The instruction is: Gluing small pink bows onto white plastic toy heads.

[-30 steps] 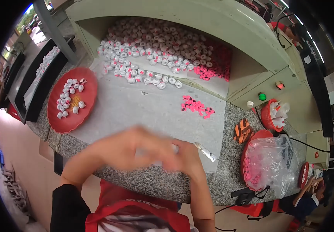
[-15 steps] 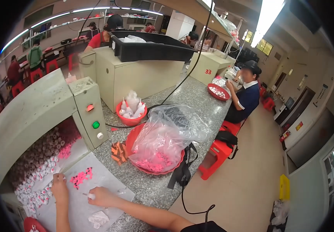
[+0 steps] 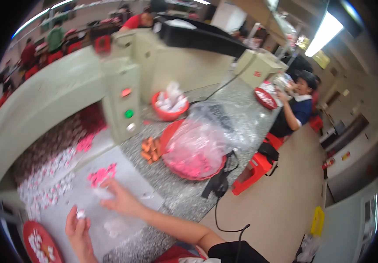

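1. Your left hand (image 3: 79, 232) pinches a small white piece (image 3: 81, 214) above the white sheet (image 3: 55, 223).
2. Farther, pink pieces (image 3: 101, 175) lie on this sheet; assembling small parts seems the present step.
3. Your right hand (image 3: 123, 200) is at a blurred whitish object (image 3: 102, 193); its grasp I cannot tell. The next move probably needs a steady left hand.

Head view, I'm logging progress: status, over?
Left hand holding small white piece. Right hand near pink pieces, grip blurred. Crumpled white wad on pale sheet.
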The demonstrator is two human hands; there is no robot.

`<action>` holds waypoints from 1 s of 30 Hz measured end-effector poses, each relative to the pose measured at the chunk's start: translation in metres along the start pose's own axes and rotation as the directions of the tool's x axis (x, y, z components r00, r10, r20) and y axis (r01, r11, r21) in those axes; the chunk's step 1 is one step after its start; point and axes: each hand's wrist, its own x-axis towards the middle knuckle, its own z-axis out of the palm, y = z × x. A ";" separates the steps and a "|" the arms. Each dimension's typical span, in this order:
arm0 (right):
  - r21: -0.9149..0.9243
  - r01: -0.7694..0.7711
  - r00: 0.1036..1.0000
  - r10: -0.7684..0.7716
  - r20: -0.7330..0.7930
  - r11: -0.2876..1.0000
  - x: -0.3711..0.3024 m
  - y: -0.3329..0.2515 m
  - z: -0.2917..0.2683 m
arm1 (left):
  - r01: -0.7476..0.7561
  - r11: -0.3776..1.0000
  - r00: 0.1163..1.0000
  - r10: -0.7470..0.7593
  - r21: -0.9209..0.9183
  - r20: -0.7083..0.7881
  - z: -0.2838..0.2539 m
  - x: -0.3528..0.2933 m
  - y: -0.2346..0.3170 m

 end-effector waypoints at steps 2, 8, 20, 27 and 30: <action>-0.206 0.400 0.905 -0.421 -0.068 0.893 0.002 -0.007 -0.002 | 0.025 0.999 0.998 -0.023 0.030 -0.066 0.024 -0.005 0.003; -0.224 0.150 0.968 -0.189 -0.163 0.963 -0.024 -0.069 0.003 | 0.054 0.991 0.999 -0.055 -0.125 0.000 0.049 0.000 -0.003; -0.544 0.522 0.818 -0.566 0.103 0.656 -0.052 -0.049 0.024 | -0.164 0.985 0.983 0.160 -0.046 -0.092 0.032 -0.013 -0.012; -0.565 0.545 0.806 -0.572 0.150 0.620 -0.045 -0.048 0.020 | -0.157 0.986 0.986 0.153 -0.051 -0.070 0.033 -0.011 -0.013; -0.575 0.548 0.803 -0.575 0.157 0.608 -0.044 -0.048 0.021 | -0.167 0.985 0.985 0.164 -0.048 -0.060 0.034 -0.010 -0.013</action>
